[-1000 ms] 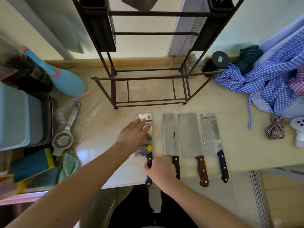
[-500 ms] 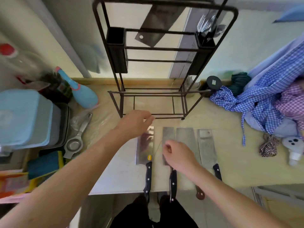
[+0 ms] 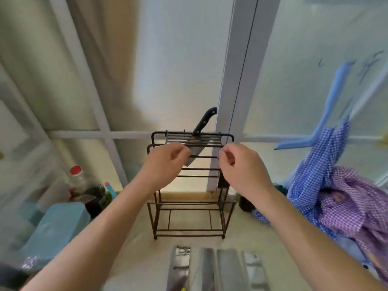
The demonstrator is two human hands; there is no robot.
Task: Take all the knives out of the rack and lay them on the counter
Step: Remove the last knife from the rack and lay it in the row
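A dark wire knife rack (image 3: 154,217) stands on the pale counter (image 3: 136,246) against the window. One knife remains in its top slots: the black handle (image 3: 204,122) sticks up and leans right, and the blade (image 3: 194,154) hangs between the bars. Both hands are raised in front of the rack's upper part. My left hand (image 3: 165,164) is at the left end of a cross bar and my right hand (image 3: 241,166) at the right end, fingers loosely curled, nothing held. Several cleavers (image 3: 227,267) lie side by side on the counter at the bottom edge, handles out of view.
A pale blue lidded container (image 3: 56,225) sits at the left, with a red-capped bottle (image 3: 75,177) and other bottles behind it. Blue and purple checked cloths (image 3: 340,198) are heaped at the right. A dark jar (image 3: 244,203) stands by the rack's right foot.
Both hands left the cleaver they had laid on the counter and rose to the rack's upper bars. The view tilted up, so the last knife's handle now shows.
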